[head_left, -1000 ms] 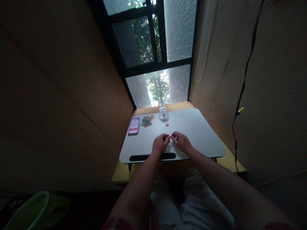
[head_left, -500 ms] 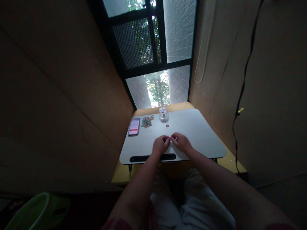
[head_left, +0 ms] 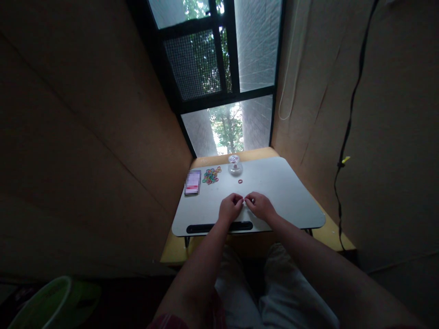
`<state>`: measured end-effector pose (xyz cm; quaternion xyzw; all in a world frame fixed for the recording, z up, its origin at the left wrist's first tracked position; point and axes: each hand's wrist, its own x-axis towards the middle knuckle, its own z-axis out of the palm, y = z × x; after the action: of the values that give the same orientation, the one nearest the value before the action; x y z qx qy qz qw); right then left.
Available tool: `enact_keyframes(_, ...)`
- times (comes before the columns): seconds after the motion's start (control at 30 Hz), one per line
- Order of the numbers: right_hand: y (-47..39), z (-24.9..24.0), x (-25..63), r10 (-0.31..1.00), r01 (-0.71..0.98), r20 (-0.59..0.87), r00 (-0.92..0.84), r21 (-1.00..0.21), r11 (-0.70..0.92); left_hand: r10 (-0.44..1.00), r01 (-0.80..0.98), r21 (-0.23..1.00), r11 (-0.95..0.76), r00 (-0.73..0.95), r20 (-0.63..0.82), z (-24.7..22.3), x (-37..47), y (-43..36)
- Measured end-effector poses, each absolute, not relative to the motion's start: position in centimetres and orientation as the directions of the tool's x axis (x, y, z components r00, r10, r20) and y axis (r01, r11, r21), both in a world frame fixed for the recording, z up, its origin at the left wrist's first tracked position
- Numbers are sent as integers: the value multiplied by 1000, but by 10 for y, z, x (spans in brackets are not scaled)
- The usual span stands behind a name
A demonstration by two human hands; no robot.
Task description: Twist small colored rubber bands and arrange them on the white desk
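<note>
My left hand (head_left: 231, 208) and my right hand (head_left: 259, 205) meet fingertip to fingertip above the white lap desk (head_left: 288, 196). Both are closed in a pinch; whatever lies between the fingertips is too small to make out. Just beyond them a single reddish ring (head_left: 240, 181), like a small hair tie, lies on the desk. Farther left is a pile of colourful small rings (head_left: 211, 176) of the same sort. A clear plastic container (head_left: 235, 169) stands at the back, with a round clear piece (head_left: 233, 158) beside it.
A phone (head_left: 192, 183) with a blurred screen lies at the desk's left edge. Along the front runs a black slot (head_left: 202, 228). The desk stands on a yellow wooden surface (head_left: 324, 233) between two walls, below a window (head_left: 226, 123). A black cable (head_left: 350, 114) hangs at right.
The whole view has shifted very slightly. My hands stay together in nearly the same place, and the things on the desk have not moved.
</note>
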<state>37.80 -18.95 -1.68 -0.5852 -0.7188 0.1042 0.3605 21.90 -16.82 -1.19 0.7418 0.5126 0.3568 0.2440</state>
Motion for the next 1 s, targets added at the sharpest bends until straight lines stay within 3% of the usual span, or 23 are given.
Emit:
enact_keyframes(0.5, -192, -16, 377, 918, 787, 394, -48, -551, 278, 943, 541, 773, -333, 213, 257, -10, 219, -172)
enact_keyframes(1.0, -192, -16, 377, 920, 802, 390, -44, -535, 265, 938, 590, 730, -346, 231, 258, -9, 219, -172)
